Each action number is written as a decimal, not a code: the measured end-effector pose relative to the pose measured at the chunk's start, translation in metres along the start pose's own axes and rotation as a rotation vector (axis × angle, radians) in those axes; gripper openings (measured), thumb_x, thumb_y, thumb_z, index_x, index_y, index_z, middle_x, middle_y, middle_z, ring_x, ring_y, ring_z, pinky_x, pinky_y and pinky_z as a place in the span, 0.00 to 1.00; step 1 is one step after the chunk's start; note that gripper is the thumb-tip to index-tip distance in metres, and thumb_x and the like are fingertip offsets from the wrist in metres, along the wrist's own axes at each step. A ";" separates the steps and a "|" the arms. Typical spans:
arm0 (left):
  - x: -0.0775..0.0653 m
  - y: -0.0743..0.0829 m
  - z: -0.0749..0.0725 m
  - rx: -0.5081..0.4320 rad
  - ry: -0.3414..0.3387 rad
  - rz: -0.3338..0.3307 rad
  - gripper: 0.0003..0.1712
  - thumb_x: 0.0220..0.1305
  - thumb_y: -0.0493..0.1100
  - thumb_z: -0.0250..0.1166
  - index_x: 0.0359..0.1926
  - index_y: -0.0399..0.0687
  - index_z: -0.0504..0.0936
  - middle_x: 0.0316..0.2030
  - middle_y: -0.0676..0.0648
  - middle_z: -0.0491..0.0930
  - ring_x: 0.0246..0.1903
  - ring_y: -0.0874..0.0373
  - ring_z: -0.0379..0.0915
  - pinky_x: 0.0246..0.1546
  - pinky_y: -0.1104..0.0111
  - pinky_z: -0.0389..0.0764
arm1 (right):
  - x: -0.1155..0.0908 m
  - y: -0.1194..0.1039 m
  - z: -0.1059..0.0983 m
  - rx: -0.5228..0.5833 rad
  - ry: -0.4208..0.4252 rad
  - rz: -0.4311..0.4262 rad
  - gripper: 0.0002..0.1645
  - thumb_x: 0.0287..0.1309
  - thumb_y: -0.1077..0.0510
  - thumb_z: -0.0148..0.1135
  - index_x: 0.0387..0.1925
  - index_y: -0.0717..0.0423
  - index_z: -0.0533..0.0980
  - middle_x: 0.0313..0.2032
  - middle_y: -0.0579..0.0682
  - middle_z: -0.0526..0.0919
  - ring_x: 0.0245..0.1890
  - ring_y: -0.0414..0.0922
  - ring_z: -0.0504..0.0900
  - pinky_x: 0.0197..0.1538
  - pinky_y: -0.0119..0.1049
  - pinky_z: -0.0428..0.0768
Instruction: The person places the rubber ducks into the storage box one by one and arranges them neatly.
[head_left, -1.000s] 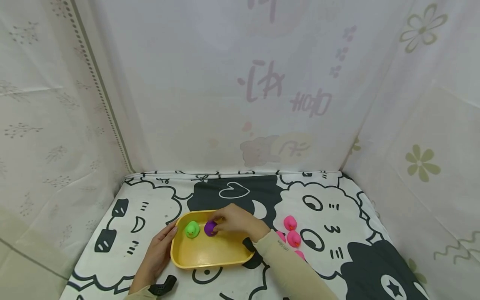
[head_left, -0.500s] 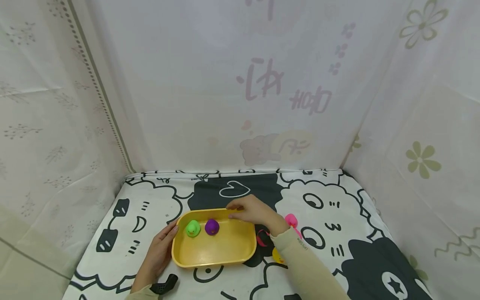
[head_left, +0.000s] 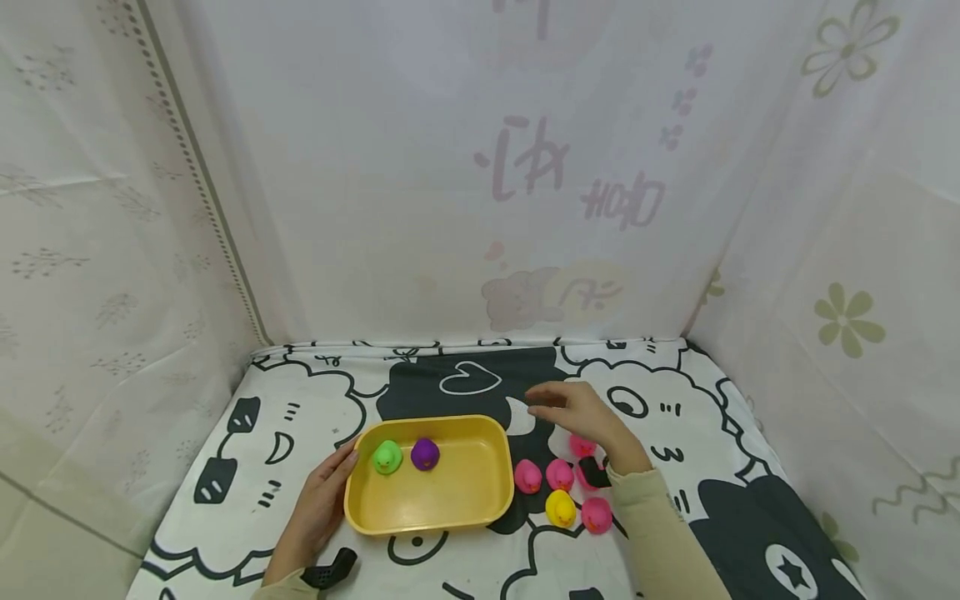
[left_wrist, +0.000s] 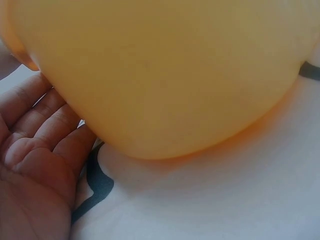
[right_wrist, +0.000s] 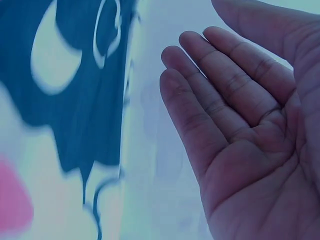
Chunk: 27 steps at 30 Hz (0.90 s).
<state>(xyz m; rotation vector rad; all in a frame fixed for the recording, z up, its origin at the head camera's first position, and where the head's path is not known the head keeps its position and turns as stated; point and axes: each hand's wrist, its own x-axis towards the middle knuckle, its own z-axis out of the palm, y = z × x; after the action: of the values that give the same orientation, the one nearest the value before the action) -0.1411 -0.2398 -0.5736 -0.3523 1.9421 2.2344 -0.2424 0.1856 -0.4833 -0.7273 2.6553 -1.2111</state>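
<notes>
A yellow tray (head_left: 427,517) lies on the patterned cloth, holding a green rubber duck (head_left: 387,457) and a purple rubber duck (head_left: 424,454) side by side. At the tray's left end my left hand (head_left: 322,496) grips the rim; in the left wrist view its fingers (left_wrist: 62,122) lie against the outer wall. My right hand (head_left: 577,410) is in the air right of the tray, holding nothing. Its fingers (right_wrist: 220,85) are nearly straight in the right wrist view. Below it sit several pink rubber ducks (head_left: 559,474) and a yellow rubber duck (head_left: 561,508), some partly hidden by the wrist.
The black-and-white cartoon cloth (head_left: 300,525) covers the surface. Pale printed curtains (head_left: 390,208) enclose it at the back and on both sides.
My right hand has let go of the purple duck in the tray and moved right, out over the pink ducks. More ducks are uncovered. The left hand has stayed at the tray.
</notes>
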 end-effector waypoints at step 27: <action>0.003 -0.003 0.000 -0.011 0.007 -0.017 0.42 0.70 0.62 0.61 0.76 0.46 0.63 0.74 0.47 0.60 0.55 0.77 0.71 0.57 0.76 0.75 | -0.075 0.087 -0.003 0.029 0.125 0.327 0.18 0.59 0.53 0.73 0.51 0.45 0.84 0.48 0.45 0.85 0.52 0.51 0.82 0.54 0.46 0.84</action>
<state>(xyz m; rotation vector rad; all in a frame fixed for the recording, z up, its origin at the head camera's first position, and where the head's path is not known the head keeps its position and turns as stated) -0.1434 -0.2396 -0.5778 -0.3771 1.9239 2.2372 -0.2101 0.2729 -0.5515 -0.2049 2.7068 -1.2328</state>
